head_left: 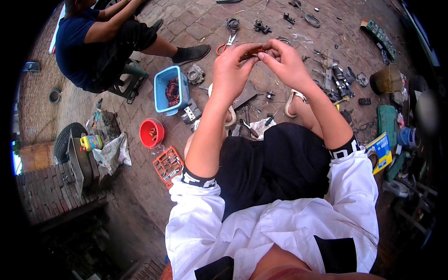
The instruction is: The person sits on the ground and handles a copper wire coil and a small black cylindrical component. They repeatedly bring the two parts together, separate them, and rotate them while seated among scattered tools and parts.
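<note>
Both my hands are raised and meet in front of me, above the brick ground. My left hand and my right hand have their fingers closed around a small copper-coloured piece of wire. Its full shape is hidden by the fingers. Scissors with orange handles lie on the ground just beyond my left hand. A blue plastic basin to the left holds a heap of reddish copper wire. Nearer stands a red bucket with some copper-coloured bits inside.
An orange socket set case lies near my left elbow. Metal motor parts are scattered at the right, beside a brownish bucket. Another person sits on a green stool at the upper left. Pliers lie between my feet.
</note>
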`<state>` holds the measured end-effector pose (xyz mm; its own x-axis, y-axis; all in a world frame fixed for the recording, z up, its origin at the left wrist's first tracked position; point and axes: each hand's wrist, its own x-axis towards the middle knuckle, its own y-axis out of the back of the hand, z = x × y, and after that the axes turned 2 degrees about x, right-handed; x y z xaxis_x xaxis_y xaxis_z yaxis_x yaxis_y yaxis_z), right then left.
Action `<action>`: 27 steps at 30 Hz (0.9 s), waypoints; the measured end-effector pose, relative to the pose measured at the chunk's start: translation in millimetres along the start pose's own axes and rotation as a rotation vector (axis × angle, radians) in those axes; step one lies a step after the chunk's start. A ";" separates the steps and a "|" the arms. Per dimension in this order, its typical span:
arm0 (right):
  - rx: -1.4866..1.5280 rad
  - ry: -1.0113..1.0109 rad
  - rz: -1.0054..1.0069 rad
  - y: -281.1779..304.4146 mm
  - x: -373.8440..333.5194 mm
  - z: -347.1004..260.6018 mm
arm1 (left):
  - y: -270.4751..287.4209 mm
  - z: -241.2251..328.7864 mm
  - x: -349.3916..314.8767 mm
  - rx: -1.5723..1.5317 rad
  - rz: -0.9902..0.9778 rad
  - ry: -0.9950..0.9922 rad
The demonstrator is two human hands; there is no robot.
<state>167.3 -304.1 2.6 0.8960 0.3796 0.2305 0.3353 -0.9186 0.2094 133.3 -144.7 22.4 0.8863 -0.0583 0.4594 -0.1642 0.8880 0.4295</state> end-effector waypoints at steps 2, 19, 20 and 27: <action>0.014 0.029 0.018 1.0 1.0 6.1 | -0.5 4.0 0.6 -0.033 -0.016 0.035; 0.421 -0.182 -0.042 4.4 1.1 -14.1 | -2.4 1.0 1.8 -0.218 0.135 0.070; 0.404 -0.175 -0.030 2.9 1.7 -13.3 | -2.8 1.8 1.8 -0.223 0.136 0.072; 0.458 -0.225 -0.057 1.5 3.2 -13.8 | -0.4 0.9 0.1 -0.165 0.126 0.006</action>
<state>166.7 -302.8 16.8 0.8960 0.4439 0.0105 0.4338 -0.8701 -0.2340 133.1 -145.4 23.0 0.8659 0.0598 0.4967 -0.2007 0.9510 0.2354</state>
